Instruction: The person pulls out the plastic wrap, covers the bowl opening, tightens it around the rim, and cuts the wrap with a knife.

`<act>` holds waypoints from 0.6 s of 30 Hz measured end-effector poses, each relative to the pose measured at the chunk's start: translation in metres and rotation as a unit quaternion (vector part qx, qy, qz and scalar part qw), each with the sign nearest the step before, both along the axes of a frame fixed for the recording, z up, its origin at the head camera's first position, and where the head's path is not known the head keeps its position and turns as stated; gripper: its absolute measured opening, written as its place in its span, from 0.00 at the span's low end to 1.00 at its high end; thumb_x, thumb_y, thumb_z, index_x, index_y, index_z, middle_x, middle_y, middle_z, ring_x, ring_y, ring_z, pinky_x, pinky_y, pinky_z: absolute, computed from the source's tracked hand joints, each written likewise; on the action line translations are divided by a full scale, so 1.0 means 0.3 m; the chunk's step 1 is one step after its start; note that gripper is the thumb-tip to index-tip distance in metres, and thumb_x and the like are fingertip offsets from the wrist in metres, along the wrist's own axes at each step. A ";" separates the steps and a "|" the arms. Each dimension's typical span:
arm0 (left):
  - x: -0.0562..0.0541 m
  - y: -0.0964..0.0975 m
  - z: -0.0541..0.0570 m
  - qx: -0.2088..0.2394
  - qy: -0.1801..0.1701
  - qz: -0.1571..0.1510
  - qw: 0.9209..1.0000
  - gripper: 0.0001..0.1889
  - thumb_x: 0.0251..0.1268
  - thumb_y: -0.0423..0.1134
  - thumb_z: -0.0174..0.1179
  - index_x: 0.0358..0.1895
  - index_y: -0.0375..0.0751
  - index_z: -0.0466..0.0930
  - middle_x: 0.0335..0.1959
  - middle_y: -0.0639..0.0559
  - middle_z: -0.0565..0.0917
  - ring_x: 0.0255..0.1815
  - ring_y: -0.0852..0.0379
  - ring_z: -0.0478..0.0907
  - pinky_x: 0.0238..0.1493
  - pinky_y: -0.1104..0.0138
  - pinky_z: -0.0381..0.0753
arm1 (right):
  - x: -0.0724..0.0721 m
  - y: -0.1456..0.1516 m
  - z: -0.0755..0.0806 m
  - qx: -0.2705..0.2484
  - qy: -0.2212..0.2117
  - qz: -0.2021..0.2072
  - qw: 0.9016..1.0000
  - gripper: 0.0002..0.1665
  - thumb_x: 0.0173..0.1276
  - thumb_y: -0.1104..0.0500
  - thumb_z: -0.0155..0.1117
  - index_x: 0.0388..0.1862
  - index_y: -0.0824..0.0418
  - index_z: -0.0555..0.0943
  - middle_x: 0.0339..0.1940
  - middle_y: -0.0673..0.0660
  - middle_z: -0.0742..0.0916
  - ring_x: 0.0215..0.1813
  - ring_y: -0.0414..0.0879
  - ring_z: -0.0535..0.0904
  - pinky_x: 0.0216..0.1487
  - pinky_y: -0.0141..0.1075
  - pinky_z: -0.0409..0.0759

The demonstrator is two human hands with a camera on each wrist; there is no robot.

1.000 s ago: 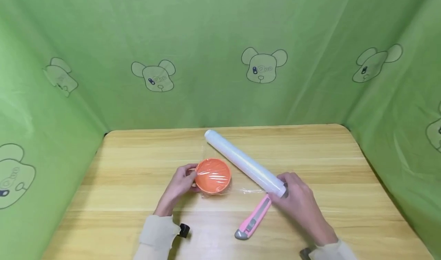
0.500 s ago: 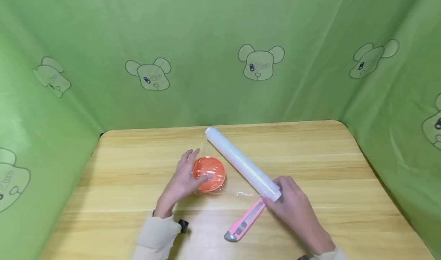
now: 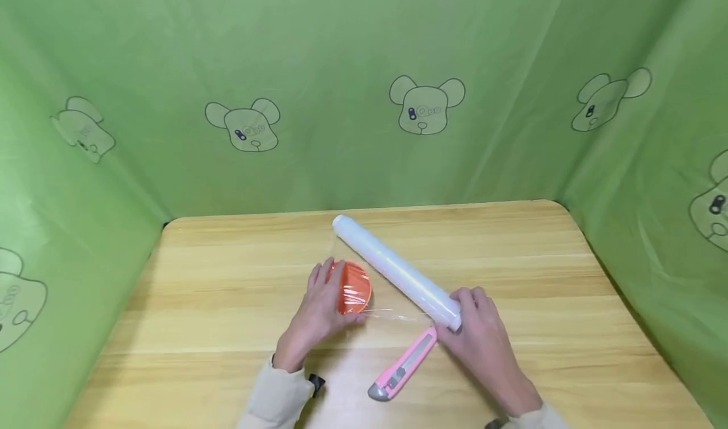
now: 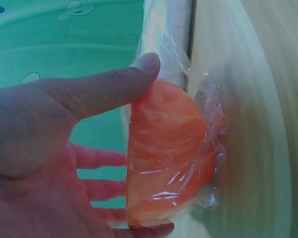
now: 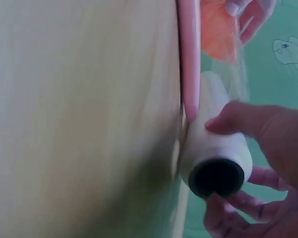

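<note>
Since a moment ago the left hand (image 3: 321,302) has slid over the orange bowl (image 3: 357,290): its thumb, which lay across the mouth, now sits by the bottom edge, and its fingers have come in onto the upper left of the rim. From where I stand that hand is holding the bowl, thumb and fingers spread around the rim, and it hides the left part of the mouth. The bowl is just below the middle of the frame, upright on the wood-grain surface (image 3: 216,290), and the orange inside shows through a sheet of clear film (image 4: 213,101) drawn over the top. From the left wrist the film looks bunched and crinkled low around the bowl's wall. Some of it stretches right, toward the white roll (image 3: 398,274), which slants from just above the bowl down to the lower right of centre. There the right hand (image 3: 478,328) has the near end in its grip, with the thumb along the side and fingers around the end; the right wrist view shows the dark hollow core (image 5: 217,178). Below the roll, at lower centre, lies a pink cutter (image 3: 402,364), its upper end right beside the right thumb. Green cloth (image 3: 330,50) printed with bear heads (image 3: 423,110) fills the upper frame.
</note>
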State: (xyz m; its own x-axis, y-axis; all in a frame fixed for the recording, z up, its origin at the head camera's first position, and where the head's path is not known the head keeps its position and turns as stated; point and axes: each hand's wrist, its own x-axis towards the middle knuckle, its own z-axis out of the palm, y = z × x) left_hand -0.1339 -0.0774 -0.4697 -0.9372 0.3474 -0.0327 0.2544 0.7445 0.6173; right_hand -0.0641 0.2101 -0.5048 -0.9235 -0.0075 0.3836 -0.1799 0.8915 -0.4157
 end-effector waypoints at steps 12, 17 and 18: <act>0.018 -0.021 0.008 -0.001 0.004 0.001 1.000 0.52 0.51 0.44 0.82 0.78 0.34 0.61 0.80 0.33 0.54 0.79 0.32 0.49 0.72 0.42 0.69 | -0.020 0.006 0.047 -0.037 -0.146 0.021 0.988 0.45 0.54 0.55 0.82 0.67 0.69 0.73 0.50 0.64 0.84 0.44 0.54 0.80 0.43 0.51 0.85; 0.026 -0.037 0.009 0.003 0.010 -0.010 1.000 0.52 0.52 0.43 0.82 0.78 0.34 0.61 0.80 0.33 0.55 0.78 0.32 0.51 0.71 0.43 0.71 | -0.027 -0.007 0.024 0.006 -0.082 0.011 0.997 0.36 0.46 0.61 0.84 0.54 0.65 0.77 0.38 0.59 0.79 0.39 0.54 0.75 0.37 0.45 0.81; 0.028 -0.042 0.009 0.004 0.009 -0.011 1.000 0.52 0.52 0.43 0.81 0.78 0.34 0.61 0.79 0.33 0.55 0.78 0.32 0.52 0.71 0.43 0.71 | -0.029 -0.009 0.018 0.017 -0.071 0.007 0.997 0.35 0.46 0.62 0.84 0.53 0.64 0.77 0.38 0.59 0.79 0.39 0.55 0.74 0.37 0.45 0.81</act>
State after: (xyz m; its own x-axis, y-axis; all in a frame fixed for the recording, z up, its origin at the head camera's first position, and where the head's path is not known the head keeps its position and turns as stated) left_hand -0.1256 -0.0900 -0.4669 -0.9299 0.3675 -0.0128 0.2814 0.7337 0.6185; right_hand -0.0728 0.2073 -0.4992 -0.9683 -0.0312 0.2479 -0.1336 0.9030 -0.4083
